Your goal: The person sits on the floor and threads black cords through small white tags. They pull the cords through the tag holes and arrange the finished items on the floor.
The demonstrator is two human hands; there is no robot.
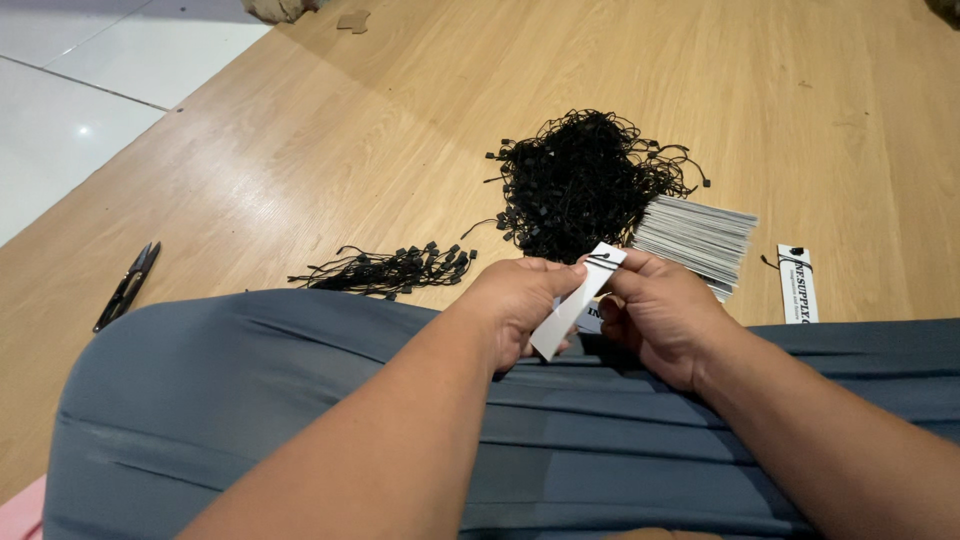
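A narrow white paper tag (577,300) is tilting diagonally above a grey-clothed lap, its upper end carrying a thin black string loop (600,258).

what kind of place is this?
Likely an informal home or small-shop packing spot: the person sits on a wood-look floor, both hands on a white paper tag, beside a pile of black tag strings and a tag stack.

Matt paper tag (578,300), black cord (600,258), glossy wood floor (400,120).
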